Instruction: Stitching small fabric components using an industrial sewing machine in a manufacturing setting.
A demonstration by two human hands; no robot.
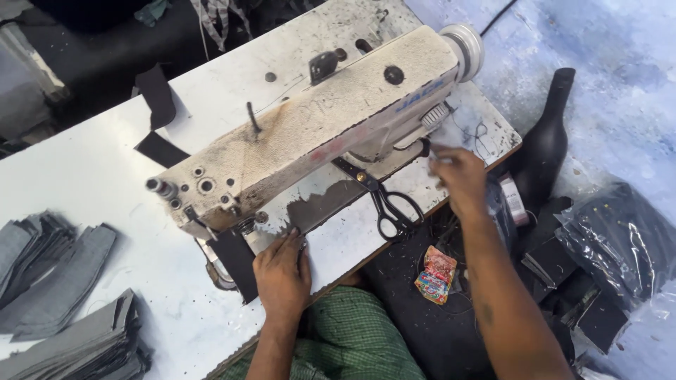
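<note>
A worn white sewing machine [317, 127] stands on a white table [91, 176]. My left hand [283, 271] lies flat on the table edge, its fingers pressing a black fabric strip [236, 262] that sits under the needle end. My right hand [461, 177] is raised at the machine's right end, just below the handwheel [465, 46], fingers blurred; whether it holds anything I cannot tell. Black scissors [387, 204] lie on the table between my hands.
Stacks of grey fabric pieces [60, 295] lie at the table's left. A black strip [158, 105] trails behind the machine. On the floor to the right are a dark bottle [546, 141], a colourful wrapper [436, 274] and black pieces in clear plastic [612, 246].
</note>
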